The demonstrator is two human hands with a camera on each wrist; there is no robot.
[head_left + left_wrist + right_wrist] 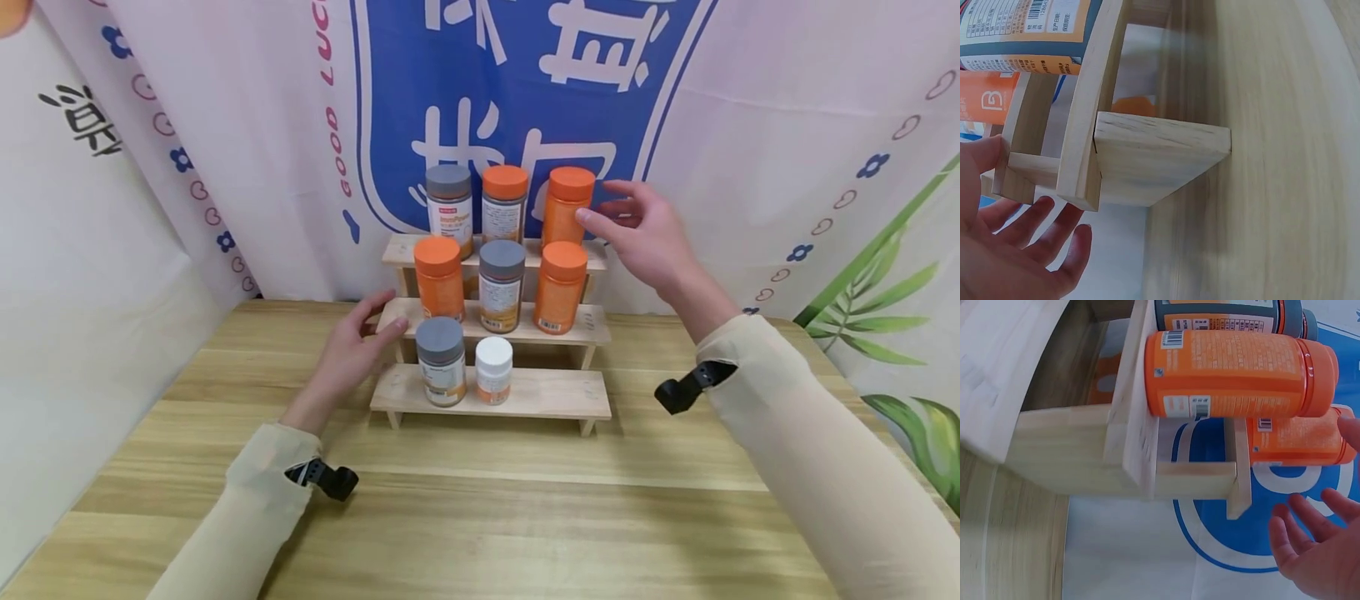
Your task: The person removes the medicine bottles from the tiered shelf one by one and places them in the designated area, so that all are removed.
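Observation:
A three-tier wooden rack [555,393] carries several capped supplement bottles. My right hand [648,233] is beside the orange bottle [566,218] at the right end of the top tier. Its thumb lies close to the bottle, and the fingers reach out spread; contact cannot be told. In the right wrist view that hand [1329,550] has a gap between its fingers and the orange bottle [1297,440]. At the rack's left end, my left hand [352,350] touches the middle tier with loosely spread fingers. The left wrist view shows its thumb [985,153] against the wood.
On the middle tier stand two orange bottles [439,283] [561,292] around a grey-capped one [501,292]. The bottom tier holds a grey-capped bottle [441,367] and a small white-capped bottle [493,375]. A printed curtain [262,125] hangs behind the wooden table [480,525].

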